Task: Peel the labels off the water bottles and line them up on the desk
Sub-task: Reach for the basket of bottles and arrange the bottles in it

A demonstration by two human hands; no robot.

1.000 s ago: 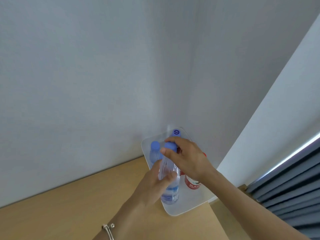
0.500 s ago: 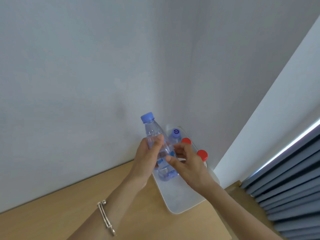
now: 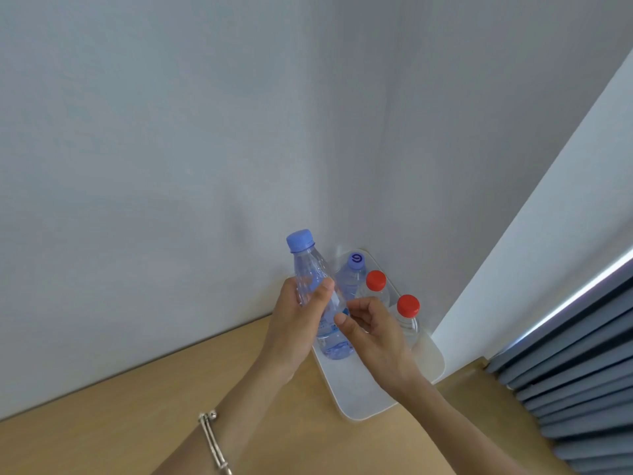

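Note:
My left hand (image 3: pixel 296 323) grips a clear water bottle with a blue cap (image 3: pixel 310 269) around its middle and holds it lifted and tilted over the white tray (image 3: pixel 356 392). My right hand (image 3: pixel 371 332) is at the bottle's side, its thumb and fingers curled and pinching at the thin blue-printed label (image 3: pixel 334 315). Behind stand another blue-capped bottle (image 3: pixel 352 272) and two red-capped bottles (image 3: pixel 376 282) (image 3: pixel 408 308) in the tray.
The tray sits in the corner where the wooden desk (image 3: pixel 137 416) meets the grey wall (image 3: pixel 205 132). Grey-blue curtains (image 3: pixel 582 389) hang at the right. A silver bracelet (image 3: pixel 212 440) is on my left wrist.
The blue-capped bottle has been lifted out of the tray by my left hand. My right hand has left the cap and come down to the label.

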